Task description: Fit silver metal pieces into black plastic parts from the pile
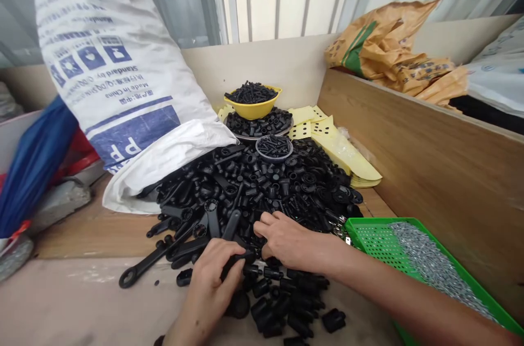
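My left hand is closed around a black plastic part, pinched between thumb and fingers; much of the part is hidden. Just to its right, my right hand reaches into the heap of black plastic parts, its fingers curled down. Whatever those fingertips grip is out of sight. Long black handles with ring ends, such as this one, lie left of my hands. Short black cylindrical pieces are gathered in front of my right wrist.
A green perforated tray with small metal pieces stands at right beside a wooden partition. Behind the heap are a yellow basket, a small clear bowl and yellow sheets. A white sack leans at left.
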A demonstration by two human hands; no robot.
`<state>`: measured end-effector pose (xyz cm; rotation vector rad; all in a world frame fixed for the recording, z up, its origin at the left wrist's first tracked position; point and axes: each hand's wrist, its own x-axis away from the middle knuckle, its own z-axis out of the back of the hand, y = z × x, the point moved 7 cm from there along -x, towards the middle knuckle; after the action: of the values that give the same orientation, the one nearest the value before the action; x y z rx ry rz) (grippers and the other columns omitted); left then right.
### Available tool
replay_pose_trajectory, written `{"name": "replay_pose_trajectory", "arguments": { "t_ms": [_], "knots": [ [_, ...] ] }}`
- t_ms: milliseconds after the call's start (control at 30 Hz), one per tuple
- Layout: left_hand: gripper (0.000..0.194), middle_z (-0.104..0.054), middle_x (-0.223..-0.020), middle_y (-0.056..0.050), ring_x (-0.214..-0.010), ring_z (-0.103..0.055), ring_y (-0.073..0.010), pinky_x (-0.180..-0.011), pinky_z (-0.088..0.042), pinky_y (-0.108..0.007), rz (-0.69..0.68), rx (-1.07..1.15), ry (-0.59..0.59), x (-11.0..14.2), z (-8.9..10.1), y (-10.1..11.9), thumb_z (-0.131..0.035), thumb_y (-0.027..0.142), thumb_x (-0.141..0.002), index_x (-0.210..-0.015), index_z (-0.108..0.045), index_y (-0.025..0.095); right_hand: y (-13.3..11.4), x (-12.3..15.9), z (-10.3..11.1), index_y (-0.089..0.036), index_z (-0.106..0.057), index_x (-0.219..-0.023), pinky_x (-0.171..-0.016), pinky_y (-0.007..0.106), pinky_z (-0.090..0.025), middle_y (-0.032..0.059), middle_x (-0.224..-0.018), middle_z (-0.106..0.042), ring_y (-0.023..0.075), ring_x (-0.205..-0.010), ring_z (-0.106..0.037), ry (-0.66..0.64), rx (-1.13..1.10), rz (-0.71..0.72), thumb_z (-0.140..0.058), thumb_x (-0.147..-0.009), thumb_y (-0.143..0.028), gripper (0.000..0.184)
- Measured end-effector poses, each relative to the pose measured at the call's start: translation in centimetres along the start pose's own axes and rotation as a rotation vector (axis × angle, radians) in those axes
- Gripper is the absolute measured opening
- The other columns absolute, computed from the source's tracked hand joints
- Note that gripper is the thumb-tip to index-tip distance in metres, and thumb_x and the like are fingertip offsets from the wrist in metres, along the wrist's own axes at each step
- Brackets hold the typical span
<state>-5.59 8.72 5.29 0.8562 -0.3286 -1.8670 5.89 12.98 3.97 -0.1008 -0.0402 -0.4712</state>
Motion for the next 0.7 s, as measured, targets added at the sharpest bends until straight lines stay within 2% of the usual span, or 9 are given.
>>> {"name": "replay_pose_trajectory", "arguments": {
  "t_ms": [233, 567, 700],
  "knots": [
    [0.014, -0.069, -0.079, -0.004, -0.076, -0.061, -0.0195, -0.068, -0.051, -0.029, -0.061, -0.023, -0.093, 0.2, -1.3, 0.5, -0.052, 0.011, -0.082, -0.084, -0.062, 0.020, 0.0, -0.3, -0.4, -0.020, -0.070, -0.066, -0.068, 0.033, -0.036, 0.0058, -0.092, -0.054, 0.0223, -0.089, -0.042, 0.016, 0.072, 0.015, -0.064, -0.083, -0.016, 0.019],
    [0.015, -0.065, -0.076, -0.004, -0.077, -0.057, -0.0212, -0.069, -0.045, -0.033, -0.044, -0.174, -0.183, -0.6, -4.1, 0.3, -0.053, 0.008, -0.081, -0.081, -0.063, 0.018, 1.1, 0.5, -0.8, -0.019, -0.069, -0.085, -0.079, 0.039, -0.035, 0.0062, -0.097, -0.054, 0.0250, -0.094, -0.043, 0.104, 0.137, -0.027, -0.057, -0.087, -0.016, 0.012],
    [0.017, -0.063, -0.068, -0.003, -0.073, -0.055, -0.0217, -0.065, -0.041, -0.033, -0.106, -0.319, -0.199, -1.3, -5.2, 1.1, -0.053, 0.006, -0.078, -0.074, -0.063, 0.019, 1.3, 0.7, -1.0, -0.019, -0.067, -0.091, -0.077, 0.038, -0.036, 0.0061, -0.094, -0.055, 0.0246, -0.092, -0.043, 0.134, 0.129, -0.018, -0.054, -0.089, -0.017, 0.013]
  ]
}}
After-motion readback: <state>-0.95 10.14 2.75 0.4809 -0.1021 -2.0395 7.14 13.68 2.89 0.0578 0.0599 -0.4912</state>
